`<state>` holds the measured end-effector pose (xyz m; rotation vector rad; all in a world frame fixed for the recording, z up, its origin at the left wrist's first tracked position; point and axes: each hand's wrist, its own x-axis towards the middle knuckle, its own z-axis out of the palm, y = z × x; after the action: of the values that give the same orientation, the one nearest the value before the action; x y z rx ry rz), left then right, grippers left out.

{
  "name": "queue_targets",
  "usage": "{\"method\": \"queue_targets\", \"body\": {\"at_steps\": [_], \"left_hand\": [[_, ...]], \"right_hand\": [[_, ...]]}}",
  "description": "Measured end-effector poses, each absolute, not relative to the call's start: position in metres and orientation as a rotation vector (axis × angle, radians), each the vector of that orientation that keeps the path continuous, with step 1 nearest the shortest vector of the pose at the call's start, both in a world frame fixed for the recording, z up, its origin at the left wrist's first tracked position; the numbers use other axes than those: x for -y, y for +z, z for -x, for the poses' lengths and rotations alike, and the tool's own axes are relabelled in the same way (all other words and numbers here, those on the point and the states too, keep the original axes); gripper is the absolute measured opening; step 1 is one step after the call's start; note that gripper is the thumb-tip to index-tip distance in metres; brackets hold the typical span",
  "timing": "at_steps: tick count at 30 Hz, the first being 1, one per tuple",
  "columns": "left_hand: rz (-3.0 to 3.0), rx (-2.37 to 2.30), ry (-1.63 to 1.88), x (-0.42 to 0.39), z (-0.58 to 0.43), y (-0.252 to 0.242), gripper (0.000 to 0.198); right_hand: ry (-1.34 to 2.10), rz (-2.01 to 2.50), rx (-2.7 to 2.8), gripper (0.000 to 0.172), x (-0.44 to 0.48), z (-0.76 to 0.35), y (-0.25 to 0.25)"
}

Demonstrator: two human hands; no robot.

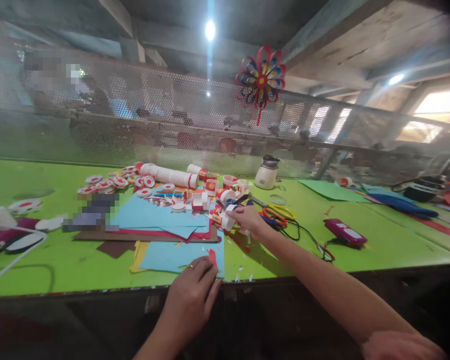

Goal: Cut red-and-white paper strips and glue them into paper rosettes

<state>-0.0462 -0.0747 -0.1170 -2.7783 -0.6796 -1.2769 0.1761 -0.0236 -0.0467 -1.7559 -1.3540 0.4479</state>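
My left hand rests at the near edge of the green table, fingers pinched on a small red paper piece that lies on a light blue paper sheet. My right hand reaches forward over the table, its fingers closed round a small white paper roll. Just beyond that hand lie more white-and-red paper rolls and orange-handled scissors.
Blue and red paper sheets are stacked in the middle. Round red-and-white discs lie at the back left. A white glue pot, a magenta device with a black cord, and a mesh fence with a paper flower stand behind.
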Motion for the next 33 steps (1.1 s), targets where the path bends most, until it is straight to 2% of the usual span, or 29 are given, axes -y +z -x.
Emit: {"method": "queue_targets", "body": {"at_steps": [11, 18, 23, 28, 33], "left_hand": [[2.866, 0.759, -1.165, 0.076, 0.049, -0.115, 0.019], [2.864, 0.795, -1.186, 0.078, 0.049, -0.113, 0.018], [2.883, 0.779, -1.31, 0.077, 0.048, -0.111, 0.014], [2.841, 0.89, -1.473, 0.078, 0.048, -0.109, 0.013], [2.858, 0.908, -1.358, 0.077, 0.047, -0.109, 0.014]], "right_hand": [[0.563, 1.566, 1.354, 0.038, 0.026, -0.151, -0.042], [0.346, 1.574, 1.394, 0.029, 0.042, -0.16, -0.048], [0.218, 1.587, 1.781, 0.019, 0.084, -0.144, -0.063], [0.095, 1.664, 2.127, 0.033, 0.093, -0.132, -0.073], [-0.059, 1.77, 2.279, 0.037, 0.096, -0.125, -0.069]]}}
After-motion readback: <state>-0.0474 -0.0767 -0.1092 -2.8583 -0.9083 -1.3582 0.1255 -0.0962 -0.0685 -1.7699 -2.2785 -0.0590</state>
